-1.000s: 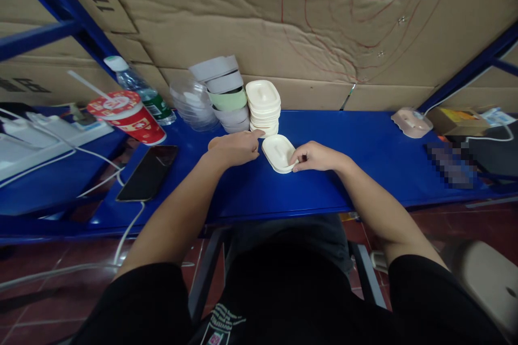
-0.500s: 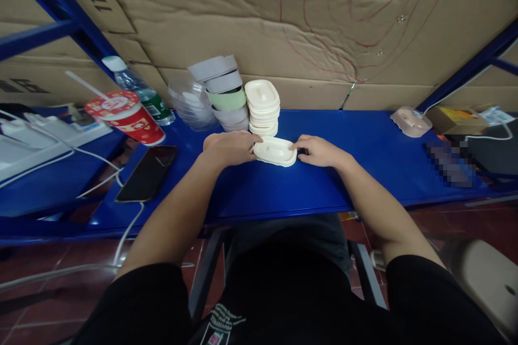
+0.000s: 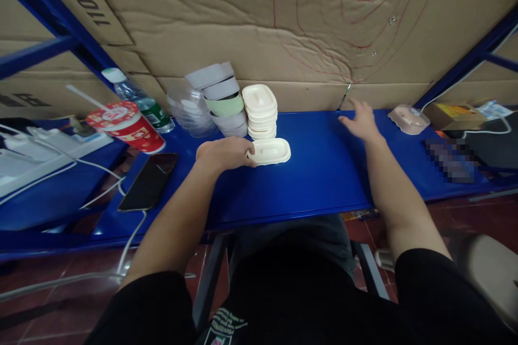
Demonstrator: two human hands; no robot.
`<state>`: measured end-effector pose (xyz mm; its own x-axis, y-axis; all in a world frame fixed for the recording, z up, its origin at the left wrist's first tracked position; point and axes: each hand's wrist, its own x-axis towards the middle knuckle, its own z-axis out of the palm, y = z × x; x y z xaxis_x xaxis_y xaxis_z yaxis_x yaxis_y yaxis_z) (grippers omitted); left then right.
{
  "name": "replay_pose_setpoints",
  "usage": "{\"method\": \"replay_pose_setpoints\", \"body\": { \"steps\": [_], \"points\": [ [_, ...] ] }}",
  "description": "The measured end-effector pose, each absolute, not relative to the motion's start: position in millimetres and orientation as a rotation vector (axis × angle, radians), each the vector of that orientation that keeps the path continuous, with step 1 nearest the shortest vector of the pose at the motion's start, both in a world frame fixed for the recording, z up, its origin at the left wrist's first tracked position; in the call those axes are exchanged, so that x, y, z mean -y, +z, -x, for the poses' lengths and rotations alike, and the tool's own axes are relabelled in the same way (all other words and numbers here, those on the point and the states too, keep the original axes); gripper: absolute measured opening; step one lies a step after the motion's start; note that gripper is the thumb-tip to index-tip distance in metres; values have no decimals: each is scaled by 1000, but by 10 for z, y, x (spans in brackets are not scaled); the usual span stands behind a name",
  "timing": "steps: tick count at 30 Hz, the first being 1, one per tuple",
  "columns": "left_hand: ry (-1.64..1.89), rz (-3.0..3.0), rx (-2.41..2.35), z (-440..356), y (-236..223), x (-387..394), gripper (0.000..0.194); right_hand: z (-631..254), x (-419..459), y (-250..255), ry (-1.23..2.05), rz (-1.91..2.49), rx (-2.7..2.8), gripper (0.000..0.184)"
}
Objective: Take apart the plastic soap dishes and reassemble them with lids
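A shallow cream tray (image 3: 272,151) with rounded corners is pinched at its left end by my left hand (image 3: 229,153), thumb in front; the far fingers are partly hidden. The tray hangs tilted just in front of a stack of matching cream trays (image 3: 261,99). My right hand (image 3: 361,119) is open and holds nothing, fingers apart, over the back right of the blue table (image 3: 315,172). Nearest to it is a pinkish tray with a clear cover (image 3: 408,119), a little further right.
Left of the stack are grey and green paper sleeves (image 3: 224,98) and nested clear plastic covers (image 3: 191,110). A red cup with a straw (image 3: 137,128), a water bottle (image 3: 148,105), a phone (image 3: 149,180) and a power strip (image 3: 44,151) are at left. A cardboard box (image 3: 455,118) stands at right.
My right hand has let go of the cream tray and moved right and back, its fingers opening. My left hand keeps its end of the tray, which was turned sideways and moved slightly left.
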<state>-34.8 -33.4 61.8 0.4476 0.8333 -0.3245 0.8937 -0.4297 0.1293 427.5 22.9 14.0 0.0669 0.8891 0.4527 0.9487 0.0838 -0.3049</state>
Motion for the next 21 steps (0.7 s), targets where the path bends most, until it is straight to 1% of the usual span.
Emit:
{"method": "replay_pose_setpoints", "body": {
  "steps": [2, 5, 7, 9, 11, 14, 15, 16, 17, 20, 21],
  "points": [
    [-303, -2408, -1481, 360, 614, 329, 54, -4729, -253, 100, -247, 2019, 1532, 86],
    [-227, -2417, -1465, 371, 604, 333, 60, -5249, -135, -12, -340, 2167, 1177, 92],
    [-146, -2427, -1490, 369, 595, 343, 63, -5443, -31, -84, -309, 2221, 1063, 97],
    [-76, -2440, -1530, 352, 593, 360, 64, -5505, 38, -123, -243, 2256, 970, 99],
    [-27, -2467, -1547, 320, 602, 385, 62, -5451, 58, -115, -256, 2224, 937, 88],
    [0, -2515, -1536, 257, 639, 431, 58, -5245, 39, -38, -353, 2100, 1018, 54],
    [1, -2527, -1532, 236, 653, 446, 57, -5173, 31, -6, -360, 2073, 1048, 46],
    [2, -2532, -1526, 218, 665, 459, 56, -5109, 25, 24, -357, 2059, 1065, 43],
    [6, -2533, -1519, 204, 674, 470, 56, -5058, 21, 50, -327, 2063, 1084, 44],
    [39, -2535, -1494, 184, 676, 490, 56, -4976, 4, 99, -92, 2098, 1208, 58],
    [47, -2534, -1495, 186, 669, 491, 56, -4963, -8, 107, -10, 2101, 1266, 60]
  ]
}}
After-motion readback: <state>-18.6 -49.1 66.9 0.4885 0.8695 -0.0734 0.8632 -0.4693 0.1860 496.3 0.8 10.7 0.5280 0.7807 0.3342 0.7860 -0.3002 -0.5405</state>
